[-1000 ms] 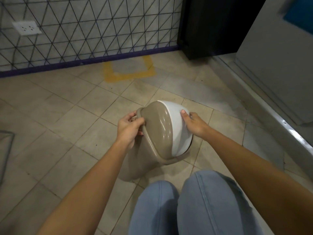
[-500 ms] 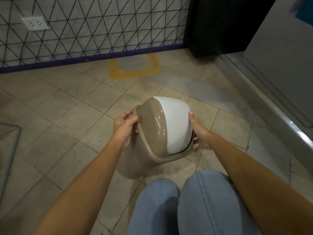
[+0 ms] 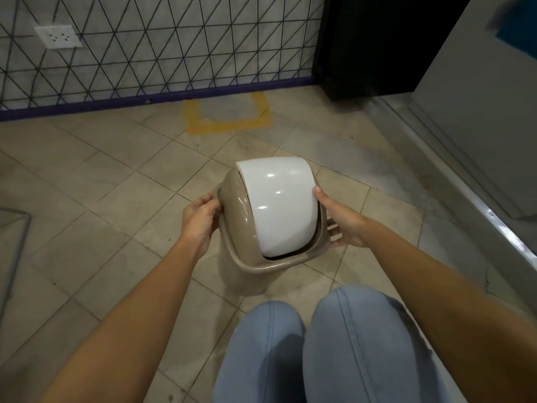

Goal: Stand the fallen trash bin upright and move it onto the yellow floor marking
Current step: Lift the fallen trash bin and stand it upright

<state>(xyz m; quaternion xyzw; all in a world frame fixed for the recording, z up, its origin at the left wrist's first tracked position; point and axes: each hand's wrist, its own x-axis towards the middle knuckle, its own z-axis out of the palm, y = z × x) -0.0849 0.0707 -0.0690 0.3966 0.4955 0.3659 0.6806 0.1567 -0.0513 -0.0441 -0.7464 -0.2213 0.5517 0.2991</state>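
The beige trash bin [image 3: 238, 216] with a white swing lid [image 3: 279, 205] stands nearly upright on the tiled floor just ahead of my knees. My left hand [image 3: 200, 221] grips the left rim of its top. On the right side my right hand [image 3: 340, 225] holds the rim, thumb against the lid's edge. The yellow floor marking [image 3: 229, 125], a taped outline open toward the wall, lies farther ahead by the wall, well apart from the bin.
A wall with a black triangle pattern and a purple baseboard [image 3: 145, 101] runs behind the marking. A black cabinet [image 3: 369, 48] stands at the back right. A raised metal-edged sill [image 3: 476, 199] runs along the right. My knees in blue jeans [image 3: 319, 344] are at the bottom.
The bin has swung from leaning on its side to nearly upright, its white lid now facing up and toward me. Both hands stayed on its rim.
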